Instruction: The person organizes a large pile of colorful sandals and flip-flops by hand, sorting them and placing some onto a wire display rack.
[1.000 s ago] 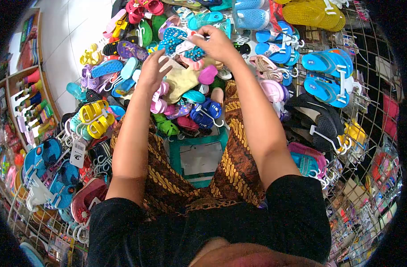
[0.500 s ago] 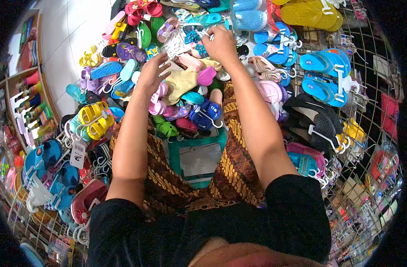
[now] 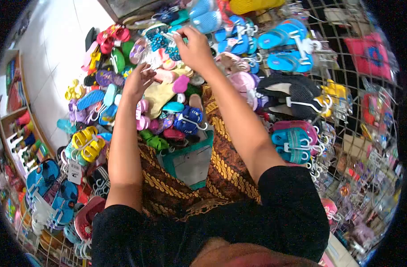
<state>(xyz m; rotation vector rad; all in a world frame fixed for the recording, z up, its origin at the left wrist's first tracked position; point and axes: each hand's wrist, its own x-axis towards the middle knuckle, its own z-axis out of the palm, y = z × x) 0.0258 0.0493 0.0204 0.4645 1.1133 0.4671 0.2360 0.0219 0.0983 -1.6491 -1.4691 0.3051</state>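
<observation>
Pale tiled floor [image 3: 50,55] shows beside a dense heap of small footwear [image 3: 118,61], which hides whatever surface is under it. Yellow sandals [image 3: 73,90] and a blue sandal [image 3: 90,100] sit along the heap's edge, near the tiles.

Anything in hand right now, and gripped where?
The right hand appears to pinch the teal sandals by their white hanger; the left hand is open, holding nothing.
</observation>
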